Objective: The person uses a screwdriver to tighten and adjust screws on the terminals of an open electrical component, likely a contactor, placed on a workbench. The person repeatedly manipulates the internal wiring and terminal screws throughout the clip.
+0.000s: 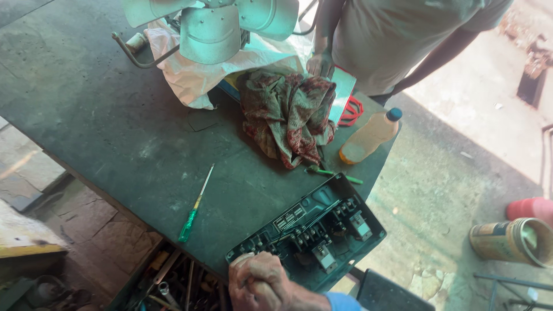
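Note:
My right hand (259, 283) is at the bottom edge, its blue sleeve coming in from the lower right. Its fingers are curled into a fist over the near corner of an open dark green electrical box (322, 198). A small pale stub pokes out of the top of the fist like a tool handle, and the rest of it is hidden. The box lies at the table's near right corner, with black switch blocks, wires and grey terminals (325, 256) inside. My left hand is out of view.
A green-handled screwdriver (194, 207) lies on the dark table (86, 103), left of the box. A second green tool (331, 172), a red patterned cloth (288, 115), a plastic bottle (370, 137), a white sack under a pale fan (210, 29) and another person's hand (320, 63) are beyond. An open drawer of tools (173, 282) sits below.

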